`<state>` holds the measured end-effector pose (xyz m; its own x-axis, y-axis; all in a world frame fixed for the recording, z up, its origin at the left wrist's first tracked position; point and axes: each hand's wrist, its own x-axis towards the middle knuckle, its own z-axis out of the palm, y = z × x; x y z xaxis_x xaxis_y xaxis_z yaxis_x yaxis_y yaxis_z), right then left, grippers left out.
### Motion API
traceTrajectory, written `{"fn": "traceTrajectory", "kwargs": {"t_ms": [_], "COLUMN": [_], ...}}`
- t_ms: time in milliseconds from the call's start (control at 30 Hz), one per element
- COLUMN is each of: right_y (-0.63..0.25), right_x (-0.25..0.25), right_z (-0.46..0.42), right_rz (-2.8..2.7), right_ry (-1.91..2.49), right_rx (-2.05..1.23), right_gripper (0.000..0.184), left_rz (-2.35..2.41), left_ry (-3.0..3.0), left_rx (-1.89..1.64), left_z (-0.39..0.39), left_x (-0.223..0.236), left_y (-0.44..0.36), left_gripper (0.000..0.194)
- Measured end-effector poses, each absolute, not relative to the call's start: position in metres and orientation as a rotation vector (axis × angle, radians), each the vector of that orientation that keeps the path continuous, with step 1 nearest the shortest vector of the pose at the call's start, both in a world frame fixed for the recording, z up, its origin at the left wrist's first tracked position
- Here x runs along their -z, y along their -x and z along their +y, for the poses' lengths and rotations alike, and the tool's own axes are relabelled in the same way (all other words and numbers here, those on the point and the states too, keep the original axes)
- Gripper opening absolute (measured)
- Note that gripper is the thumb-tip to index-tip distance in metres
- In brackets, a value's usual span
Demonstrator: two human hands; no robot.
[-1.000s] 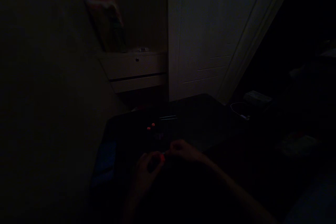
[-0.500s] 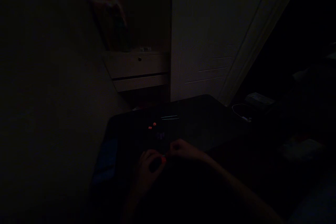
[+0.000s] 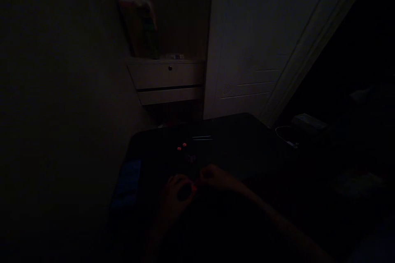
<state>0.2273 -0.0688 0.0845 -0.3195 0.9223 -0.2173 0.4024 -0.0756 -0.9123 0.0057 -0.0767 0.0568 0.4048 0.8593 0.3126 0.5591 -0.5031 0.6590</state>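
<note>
The scene is very dark. My left hand is curled, with a small bright red-orange piece pinched between thumb and fingers; its exact kind is too dim to tell. Close beside it on the right, my right hand is closed, its fingertips near that piece. Whatever the right fingers hold is hidden in shadow. Beyond the hands, a few small dark purplish pieces lie on the black table. Two small orange pieces lie farther back, left of two thin pale sticks.
A blue flat item lies at the table's left edge. Behind the table stand a cabinet with drawers and a pale panelled door. A packet rests on the cabinet shelf. At right are a white cable and a box.
The view has shifted slightly, so the surroundings sit a little farther right. Both hands keep nearly the same pose, close together. The piece in my left hand looks slightly tilted compared with before.
</note>
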Motion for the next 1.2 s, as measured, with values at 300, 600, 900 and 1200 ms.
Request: {"fn": "traceTrajectory", "kwargs": {"t_ms": [300, 600, 900, 1200], "right_y": [-0.223, -0.225, -0.232, -0.229], "right_x": [-0.091, -0.092, -0.087, -0.079], "right_z": [-0.067, -0.068, -0.073, -0.081], "right_rz": [-1.748, -1.77, -1.698, -1.72], "right_ry": [1.467, 1.465, 1.516, 1.56], "right_rx": [-1.432, -1.478, -1.352, -1.209], "right_gripper": [0.014, 0.013, 0.02, 0.025], "left_rz": [1.215, 1.206, 1.201, 1.385], "left_ry": [-2.209, -2.214, -2.198, -2.252], "left_rx": [-0.9, -0.853, -0.801, -0.919], "left_z": [-0.077, -0.077, -0.079, -0.082], "left_x": [-0.06, -0.061, -0.063, -0.06], "left_y": [-0.007, -0.006, -0.002, -0.014], "left_gripper": [0.01, 0.013, 0.018, 0.021]}}
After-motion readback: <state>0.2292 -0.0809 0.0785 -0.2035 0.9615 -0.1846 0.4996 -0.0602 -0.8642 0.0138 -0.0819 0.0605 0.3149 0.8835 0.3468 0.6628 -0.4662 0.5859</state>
